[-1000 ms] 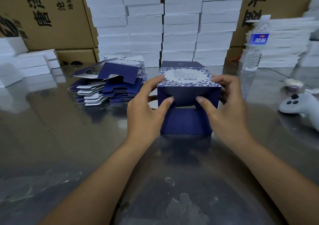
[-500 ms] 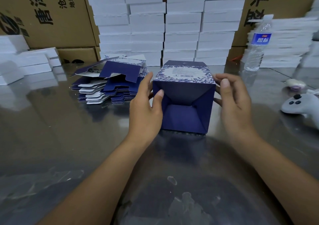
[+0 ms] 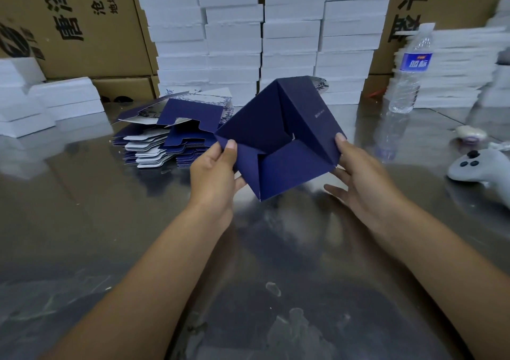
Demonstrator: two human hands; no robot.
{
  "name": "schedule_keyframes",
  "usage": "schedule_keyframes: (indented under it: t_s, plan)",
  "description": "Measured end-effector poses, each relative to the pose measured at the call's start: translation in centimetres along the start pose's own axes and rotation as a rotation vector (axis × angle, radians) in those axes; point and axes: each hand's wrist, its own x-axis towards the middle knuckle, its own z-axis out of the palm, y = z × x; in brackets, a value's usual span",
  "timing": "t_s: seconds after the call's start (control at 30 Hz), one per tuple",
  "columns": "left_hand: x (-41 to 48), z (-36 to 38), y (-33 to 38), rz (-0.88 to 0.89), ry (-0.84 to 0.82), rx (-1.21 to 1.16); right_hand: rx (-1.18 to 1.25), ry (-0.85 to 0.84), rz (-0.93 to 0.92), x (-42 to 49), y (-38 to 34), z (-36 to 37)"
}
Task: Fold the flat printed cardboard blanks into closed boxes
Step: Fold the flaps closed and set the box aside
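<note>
Fingers [image 3: 230,147] of left hand [image 3: 215,174] and right hand [image 3: 364,183] pinch the navy box [image 3: 276,127] by opposite corners, its folded base tilted up, seemingly for checking.

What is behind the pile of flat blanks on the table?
White stacks rise behind the blanks, with a brown carton further left. The held box covers the pile's right end, so what lies behind that part is hidden.
</note>
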Motion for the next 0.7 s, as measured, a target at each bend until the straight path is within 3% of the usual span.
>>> schedule_keyframes:
  t_s: [0.37, 0.6, 0.7]
  plan:
    - [0.4, -0.1, 0.0, -0.188, -0.033, -0.235, 0.341, -0.061, -0.012, -1.0, -1.6, -0.5]
    - [0.6, 0.4, 0.1, -0.185, 0.007, -0.174, 0.327, -0.062, -0.308, -1.6, -2.1, 0.1]
    - [0.5, 0.7, 0.1, -0.136, 0.097, -0.056, 0.201, 0.027, -0.547, -2.1, -2.2, 0.5]
